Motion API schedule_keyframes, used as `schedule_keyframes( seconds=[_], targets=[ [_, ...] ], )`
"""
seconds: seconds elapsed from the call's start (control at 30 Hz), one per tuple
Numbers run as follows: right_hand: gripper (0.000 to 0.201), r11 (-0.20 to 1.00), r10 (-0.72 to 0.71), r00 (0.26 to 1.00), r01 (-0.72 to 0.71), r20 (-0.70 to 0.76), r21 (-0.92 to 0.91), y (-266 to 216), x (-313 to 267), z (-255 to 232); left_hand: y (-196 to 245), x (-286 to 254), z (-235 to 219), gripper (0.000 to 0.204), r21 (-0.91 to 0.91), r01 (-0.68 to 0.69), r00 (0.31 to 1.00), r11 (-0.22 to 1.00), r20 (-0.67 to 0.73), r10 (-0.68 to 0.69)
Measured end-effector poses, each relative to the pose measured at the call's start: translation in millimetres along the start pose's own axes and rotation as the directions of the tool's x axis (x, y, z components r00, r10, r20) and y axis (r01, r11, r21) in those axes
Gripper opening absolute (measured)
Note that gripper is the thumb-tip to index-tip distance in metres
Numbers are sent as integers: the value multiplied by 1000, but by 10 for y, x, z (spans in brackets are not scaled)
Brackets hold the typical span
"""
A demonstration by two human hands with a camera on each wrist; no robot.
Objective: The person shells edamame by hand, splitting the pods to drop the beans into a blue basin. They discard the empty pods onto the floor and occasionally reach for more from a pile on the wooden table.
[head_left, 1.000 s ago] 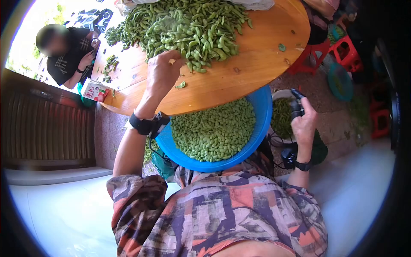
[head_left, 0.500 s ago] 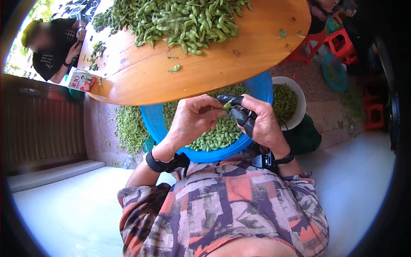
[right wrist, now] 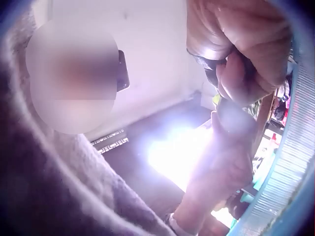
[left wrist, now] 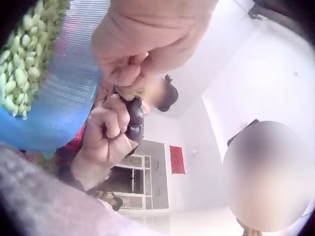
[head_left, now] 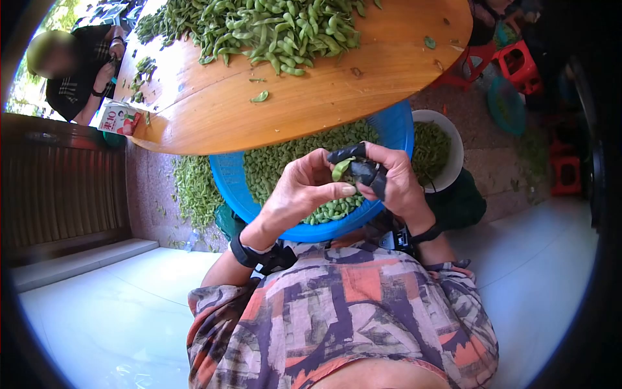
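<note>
Over a blue basket (head_left: pixel 227 188) of shelled green beans (head_left: pixel 278 162), both hands meet in the head view. The right hand (head_left: pixel 395 178), with black wraps on its thumb and fingers, pinches a green pod (head_left: pixel 341 168). Close against it, the left hand (head_left: pixel 295 191) has its thumb stretched toward the wrapped fingers and its other fingers bent; whether it touches the pod is hidden. In the left wrist view the left hand (left wrist: pixel 152 37) lies just above the right hand (left wrist: pixel 106 137). A pile of whole pods (head_left: pixel 259 29) covers the far part of the wooden table (head_left: pixel 311 110).
A white bucket (head_left: pixel 455 152) of pods or husks stands right of the basket. More pods (head_left: pixel 194 191) lie on the floor at left. A drink carton (head_left: pixel 116 120) is on the table's left edge, near a seated person (head_left: pixel 68 94). Red stools (head_left: pixel 518 68) stand at right.
The left hand came back from the pile on the table to the right hand over the basket. Since half a second ago, its thumb has straightened and the pod sits in the right fingers.
</note>
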State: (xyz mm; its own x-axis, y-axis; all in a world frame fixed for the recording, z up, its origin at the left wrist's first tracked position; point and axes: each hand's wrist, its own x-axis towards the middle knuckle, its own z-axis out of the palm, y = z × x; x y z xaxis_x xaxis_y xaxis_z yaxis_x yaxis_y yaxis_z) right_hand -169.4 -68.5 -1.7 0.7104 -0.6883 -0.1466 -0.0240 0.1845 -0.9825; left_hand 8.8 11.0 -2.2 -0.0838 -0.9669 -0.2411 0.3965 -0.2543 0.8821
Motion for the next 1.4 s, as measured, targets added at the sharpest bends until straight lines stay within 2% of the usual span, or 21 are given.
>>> schedule_keyframes(
  seconds=[0.03,0.1,0.17,0.23,0.3,0.37,0.43,0.5,0.57,0.63,0.67,0.73,0.77,0.83,0.87,1.0,1.13,1.2,1.23,1.3,1.4],
  targets=[
    [18,1000,0,1000,0,3,-2,9,14,41,-67,4,-49,20,-1,-2,1000,1000,-2,2],
    [14,948,-232,970,207,-79,-242,51,42,123,-162,-2,-129,17,282,-49,991,958,-103,81],
    [16,955,-189,979,166,-76,-244,50,50,110,-118,-36,-118,11,378,-11,985,926,-153,74],
    [15,944,-188,980,163,-63,-288,112,68,84,-55,-27,-184,12,552,76,992,830,-123,-10],
    [15,968,-109,993,94,-52,-234,99,72,64,-1,-2,-230,19,577,65,997,814,-71,-30],
    [15,983,-30,999,23,-33,-181,73,82,42,2,25,-268,27,422,96,995,902,-59,-78],
    [17,982,165,984,-171,71,83,54,94,11,63,47,-349,29,316,139,989,939,-1,-146],
    [15,973,184,979,-194,90,122,69,116,-12,146,37,-370,30,102,284,950,953,107,-294],
    [14,962,202,974,-218,106,163,65,114,21,86,45,-358,30,76,288,951,954,93,-295],
    [11,968,-11,997,-9,-81,-252,24,89,139,12,43,-357,28,91,225,970,970,76,-232],
    [11,967,-11,997,-9,-78,-254,48,88,165,-35,38,-334,28,89,224,970,971,75,-231],
    [17,753,-420,905,304,-70,-584,134,93,212,-141,34,-269,21,-151,148,988,977,-32,-154],
    [17,752,-420,905,305,-68,-584,156,77,274,-198,46,-258,21,-152,146,988,978,-34,-153],
    [23,574,-590,805,364,-62,-733,180,46,404,-261,81,-203,18,-426,87,991,900,-51,-120],
    [24,599,-573,817,363,-65,-713,138,42,413,-270,103,-130,18,-475,39,988,879,-111,-103],
    [27,686,-486,870,318,-86,-655,101,98,223,-336,93,-147,15,-356,4,999,934,-32,-17],
    [29,671,-489,869,317,-78,-670,138,102,234,-469,135,-152,15,-287,-11,994,958,-111,-22],
    [30,636,-520,852,337,-63,-694,128,94,278,-589,164,-210,14,-255,-150,989,955,-57,140],
    [30,637,-519,852,337,-63,-693,138,99,278,-602,169,-162,14,-255,-149,989,955,-58,139],
    [30,670,-529,845,358,-81,-650,158,131,264,-569,185,-16,16,-524,-103,974,845,-225,-20],
    [31,764,-457,879,311,-134,-566,167,136,204,-480,164,0,18,-458,-40,988,888,-149,-33]
  ],
)
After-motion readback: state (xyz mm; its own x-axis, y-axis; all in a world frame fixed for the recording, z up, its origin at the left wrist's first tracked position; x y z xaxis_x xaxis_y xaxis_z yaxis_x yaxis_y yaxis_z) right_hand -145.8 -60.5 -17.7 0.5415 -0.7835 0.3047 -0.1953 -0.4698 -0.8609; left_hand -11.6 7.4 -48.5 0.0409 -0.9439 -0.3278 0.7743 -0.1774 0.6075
